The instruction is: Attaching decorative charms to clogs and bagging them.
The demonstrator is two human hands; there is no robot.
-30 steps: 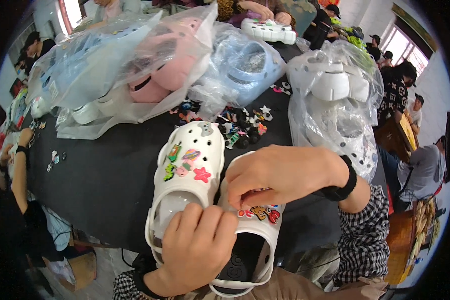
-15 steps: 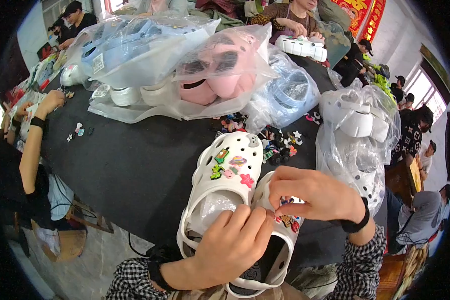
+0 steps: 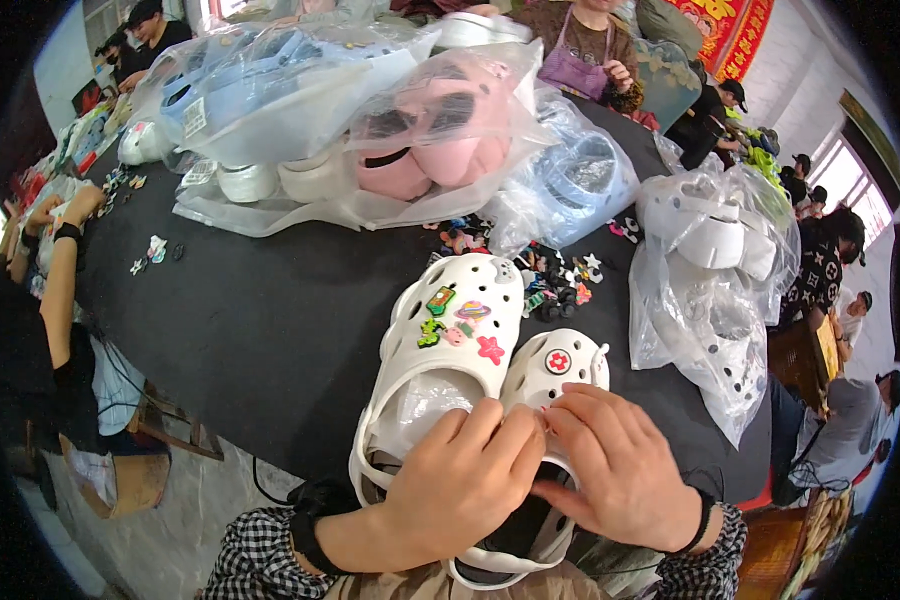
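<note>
Both hands [image 3: 460,490] [image 3: 625,465] now cover the right clog [image 3: 555,365], charms hidden.

Right clog [image 3: 553,372] mostly under hands

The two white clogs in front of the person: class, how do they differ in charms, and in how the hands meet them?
The left clog carries several coloured charms; the right clog shows one round red-and-white charm. The left clog lies mostly uncovered, only the left hand overlapping its rear; the right clog is half hidden under both the left hand and the right hand. Both are white, perforated, and lie side by side on the black table.
</note>
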